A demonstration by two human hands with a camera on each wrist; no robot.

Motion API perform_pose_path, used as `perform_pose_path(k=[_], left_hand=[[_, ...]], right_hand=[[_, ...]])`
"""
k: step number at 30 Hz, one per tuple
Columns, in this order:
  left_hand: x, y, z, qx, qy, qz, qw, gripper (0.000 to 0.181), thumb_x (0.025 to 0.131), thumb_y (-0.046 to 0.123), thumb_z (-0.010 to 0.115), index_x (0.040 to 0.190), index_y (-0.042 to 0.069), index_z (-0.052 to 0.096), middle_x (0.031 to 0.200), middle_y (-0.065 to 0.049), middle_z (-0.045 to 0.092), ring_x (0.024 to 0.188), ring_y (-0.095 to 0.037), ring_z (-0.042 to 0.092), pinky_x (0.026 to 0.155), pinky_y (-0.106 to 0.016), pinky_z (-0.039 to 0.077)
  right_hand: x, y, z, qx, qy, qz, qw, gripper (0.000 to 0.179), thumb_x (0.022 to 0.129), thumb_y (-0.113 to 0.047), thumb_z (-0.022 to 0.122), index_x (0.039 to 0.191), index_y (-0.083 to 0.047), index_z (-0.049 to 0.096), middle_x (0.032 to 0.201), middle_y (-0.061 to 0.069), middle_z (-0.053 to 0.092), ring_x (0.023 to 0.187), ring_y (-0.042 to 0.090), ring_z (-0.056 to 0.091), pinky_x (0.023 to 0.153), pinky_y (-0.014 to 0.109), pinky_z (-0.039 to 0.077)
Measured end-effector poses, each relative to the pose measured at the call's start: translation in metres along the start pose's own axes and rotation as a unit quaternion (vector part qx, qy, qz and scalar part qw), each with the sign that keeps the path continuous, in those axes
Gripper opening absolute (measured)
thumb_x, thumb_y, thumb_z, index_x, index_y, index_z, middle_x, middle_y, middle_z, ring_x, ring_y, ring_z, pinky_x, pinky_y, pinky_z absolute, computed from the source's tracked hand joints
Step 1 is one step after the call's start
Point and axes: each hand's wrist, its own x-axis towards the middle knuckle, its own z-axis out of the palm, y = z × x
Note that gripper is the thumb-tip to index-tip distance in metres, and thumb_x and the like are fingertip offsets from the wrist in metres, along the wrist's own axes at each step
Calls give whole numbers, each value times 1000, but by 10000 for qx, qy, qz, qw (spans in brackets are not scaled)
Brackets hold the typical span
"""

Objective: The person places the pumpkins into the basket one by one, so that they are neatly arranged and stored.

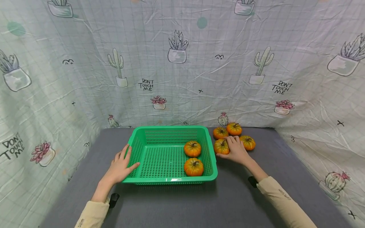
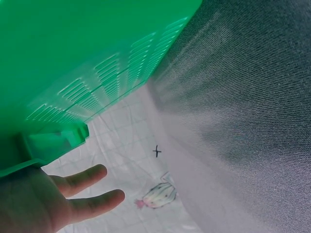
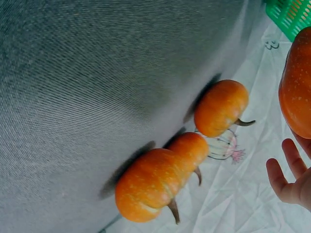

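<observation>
A green plastic basket (image 1: 169, 180) with slotted walls stands on the dark table, two small orange pumpkins, a rear one (image 1: 192, 148) and a front one (image 1: 194, 167), lying inside at its right. My left hand (image 1: 119, 167) rests on the basket's left rim, thumb spread over the inside; two of its fingers (image 2: 92, 206) extend straight outside the wall in the left wrist view. Just right of the basket, my right hand (image 1: 236, 150) holds another pumpkin (image 1: 221, 147). In the right wrist view this pumpkin (image 3: 297, 87) is cut off at the edge, and its grasp is partly hidden.
Around the right hand lie three more pumpkins on the table: two behind it, the left one (image 1: 220, 133) and the right one (image 1: 234, 129), and one beside it (image 1: 247, 143). A cloth curtain (image 1: 182, 95) printed with cacti hangs behind and along both sides.
</observation>
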Motion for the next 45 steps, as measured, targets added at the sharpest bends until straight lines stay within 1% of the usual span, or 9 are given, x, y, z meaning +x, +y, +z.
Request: perform_pose_path(k=[6, 9, 13, 17, 21, 26, 29, 35, 45], left_hand=[[0, 0, 0, -8, -18, -26, 10000, 80, 89, 46, 46, 142, -2, 13, 148, -20, 7, 126, -51, 19, 90, -68, 24], [0, 0, -1, 5, -27, -19, 10000, 80, 89, 46, 46, 142, -2, 13, 148, -21, 7, 125, -51, 19, 90, -68, 23], [0, 1, -2, 24, -32, 6, 10000, 79, 89, 44, 47, 142, -3, 13, 147, -21, 7, 125, -51, 19, 90, -68, 24], [2, 1, -2, 50, -43, -15, 10000, 79, 89, 44, 47, 142, -3, 13, 148, -21, 6, 126, -51, 19, 90, -68, 24], [2, 2, -3, 37, -68, -28, 10000, 79, 89, 45, 47, 142, -3, 13, 148, -21, 6, 126, -51, 18, 90, -68, 24], [2, 3, -4, 25, -114, -27, 9999, 81, 89, 48, 45, 142, -3, 12, 148, -21, 5, 126, -51, 17, 90, -68, 23], [3, 3, -4, 30, -107, -34, 9999, 81, 89, 48, 45, 142, -3, 12, 148, -21, 5, 126, -51, 17, 90, -68, 23], [2, 2, -3, 77, -71, -38, 9999, 79, 89, 44, 47, 142, -3, 12, 148, -21, 6, 126, -51, 18, 90, -68, 24], [0, 2, -1, 60, -73, -63, 9999, 80, 88, 47, 47, 143, -2, 12, 148, -20, 6, 126, -51, 17, 90, -68, 24]], right_hand=[[1, -5, -10, -6, 261, -294, 9992, 78, 64, -51, 73, 119, -2, 47, 108, 15, 49, 96, 31, 37, 81, 52, 34], [1, -7, -16, -45, 379, -367, 9986, 79, 64, -49, 73, 121, -2, 47, 109, 15, 49, 94, 30, 37, 80, 50, 34], [2, -13, -25, -27, 487, -442, 9978, 79, 64, -47, 74, 123, -2, 46, 111, 16, 48, 95, 31, 37, 80, 50, 33], [5, -22, -34, -27, 593, -604, 9964, 80, 64, -46, 74, 125, -2, 45, 111, 18, 47, 97, 32, 37, 79, 50, 33], [11, -32, -43, -75, 745, -880, 9933, 80, 64, -45, 75, 125, -3, 46, 111, 18, 47, 100, 34, 38, 81, 50, 34], [18, -41, -49, -99, 923, -1290, 9873, 81, 63, -43, 75, 127, -3, 46, 110, 17, 48, 96, 31, 40, 81, 48, 35], [23, -46, -51, -124, 919, -1421, 9855, 81, 63, -45, 75, 127, -4, 45, 111, 16, 48, 97, 31, 40, 82, 48, 34], [32, -59, -57, -221, 758, -1607, 9838, 79, 65, -47, 72, 127, -6, 44, 113, 15, 46, 99, 30, 38, 81, 47, 34], [45, -86, -61, -164, 561, -1829, 9814, 79, 68, -50, 70, 130, -10, 41, 116, 12, 46, 101, 28, 38, 81, 46, 36]])
